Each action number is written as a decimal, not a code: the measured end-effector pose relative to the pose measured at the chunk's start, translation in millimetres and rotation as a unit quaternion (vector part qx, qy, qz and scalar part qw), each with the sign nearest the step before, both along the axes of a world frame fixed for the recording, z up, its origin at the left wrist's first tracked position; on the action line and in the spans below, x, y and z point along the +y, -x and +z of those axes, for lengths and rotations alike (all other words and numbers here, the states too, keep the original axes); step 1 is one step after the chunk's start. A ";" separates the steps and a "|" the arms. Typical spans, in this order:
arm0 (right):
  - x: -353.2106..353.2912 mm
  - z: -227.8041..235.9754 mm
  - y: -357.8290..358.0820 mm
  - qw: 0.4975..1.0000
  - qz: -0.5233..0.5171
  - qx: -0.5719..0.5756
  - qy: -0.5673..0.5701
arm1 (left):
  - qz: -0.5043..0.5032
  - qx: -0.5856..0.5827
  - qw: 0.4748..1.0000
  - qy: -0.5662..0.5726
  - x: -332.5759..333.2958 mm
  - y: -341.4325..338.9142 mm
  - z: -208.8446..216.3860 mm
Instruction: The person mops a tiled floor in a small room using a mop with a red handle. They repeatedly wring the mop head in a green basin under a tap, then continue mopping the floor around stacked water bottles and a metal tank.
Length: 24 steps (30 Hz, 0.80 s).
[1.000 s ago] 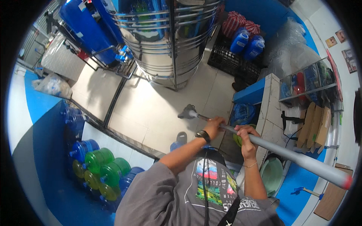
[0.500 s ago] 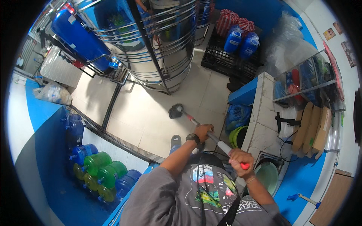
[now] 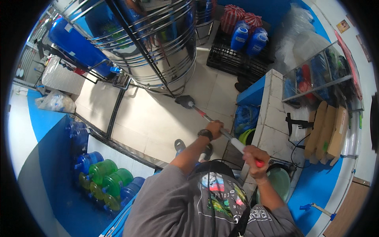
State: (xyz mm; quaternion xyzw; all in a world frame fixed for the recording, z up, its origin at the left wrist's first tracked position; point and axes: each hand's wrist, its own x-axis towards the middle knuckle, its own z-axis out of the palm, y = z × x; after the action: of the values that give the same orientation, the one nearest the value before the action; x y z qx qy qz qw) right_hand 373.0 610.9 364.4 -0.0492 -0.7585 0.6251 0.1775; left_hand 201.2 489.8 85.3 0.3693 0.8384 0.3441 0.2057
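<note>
A mop (image 3: 229,136) with a grey pole, a pale grip sleeve and a red end runs slantwise across my front. My left hand (image 3: 213,130), with a dark watch at the wrist, is wrapped round the middle of the pole. At the top end my right hand (image 3: 256,159) grips the pole just by its red tip. The dark grey mop head (image 3: 184,101) lies on the pale tiled floor (image 3: 138,122), close beside the foot of a big shiny steel tank (image 3: 166,75). My sandalled feet (image 3: 180,145) stand behind the mop head.
Blue and green water jugs (image 3: 118,179) line the lower left, beyond a floor ledge. A black pallet (image 3: 221,59) carries blue containers (image 3: 239,38) at the back. On the right stand a tiled counter (image 3: 272,114), a green basin (image 3: 279,181) and a glass case (image 3: 319,75).
The mop head has slid forward to the tank's base, and both hands have moved slightly forward with the pole. The view has shifted a little.
</note>
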 end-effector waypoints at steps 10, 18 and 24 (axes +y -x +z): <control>-5.1 44.3 7.2 0.995 0.045 0.032 0.083 | -0.161 -0.084 0.981 0.070 8.1 -38.9 41.0; -108.9 0.5 109.7 0.983 0.127 0.043 0.126 | -0.055 -0.030 0.995 0.081 -145.1 61.9 20.7; -209.3 -80.4 217.5 0.988 0.155 0.012 0.022 | 0.231 -0.087 0.963 0.108 -286.6 168.9 -17.8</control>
State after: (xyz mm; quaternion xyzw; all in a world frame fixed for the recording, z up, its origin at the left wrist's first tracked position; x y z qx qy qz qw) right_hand 155.5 401.6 284.0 0.0728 -0.7409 0.6620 0.0865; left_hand 32.3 203.2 67.5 0.1104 0.9121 0.3201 0.2313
